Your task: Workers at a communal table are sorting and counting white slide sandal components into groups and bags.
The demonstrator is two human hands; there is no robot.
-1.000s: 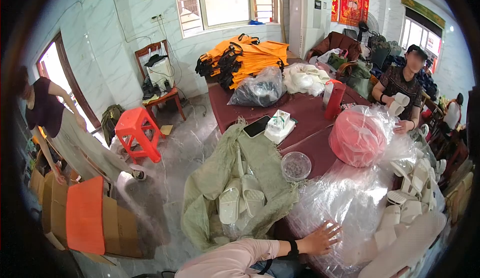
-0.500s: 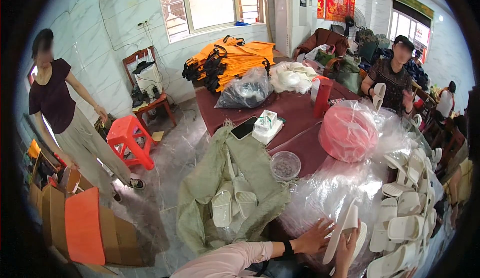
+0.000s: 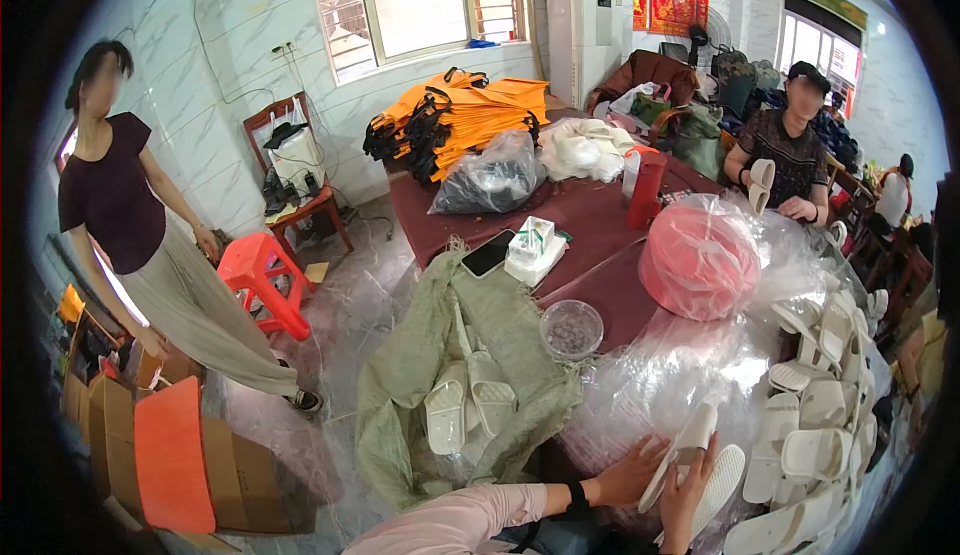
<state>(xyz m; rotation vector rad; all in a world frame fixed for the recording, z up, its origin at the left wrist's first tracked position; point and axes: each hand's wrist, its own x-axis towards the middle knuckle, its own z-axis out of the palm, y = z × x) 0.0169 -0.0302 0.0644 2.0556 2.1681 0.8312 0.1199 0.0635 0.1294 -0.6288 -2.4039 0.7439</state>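
At the lower right I have a pair of cream slide slippers in hand. My right hand (image 3: 688, 490) grips them, its fingers up against the strap of the left slipper (image 3: 697, 427); the other slipper (image 3: 722, 477) leans to the right of that hand, its textured footbed showing. From the left, my left hand (image 3: 625, 472) reaches against the left slipper's edge, fingertips partly hidden by it. Clear plastic wrapping (image 3: 640, 375) lies just beyond my hands. Many more cream slippers (image 3: 815, 453) are stacked to the right.
Two slippers (image 3: 446, 413) lie on a green woven sack (image 3: 400, 385). Nearby are a clear round tub (image 3: 571, 330), a phone (image 3: 489, 254) and a wrapped pink bundle (image 3: 700, 265). One person (image 3: 115, 190) stands at left; another (image 3: 785, 145) sits across the table holding slippers.
The slippers have turned in my right hand, so the right one's footbed shows more. My left hand's fingers have drawn in against the left slipper. The standing person shifted right.
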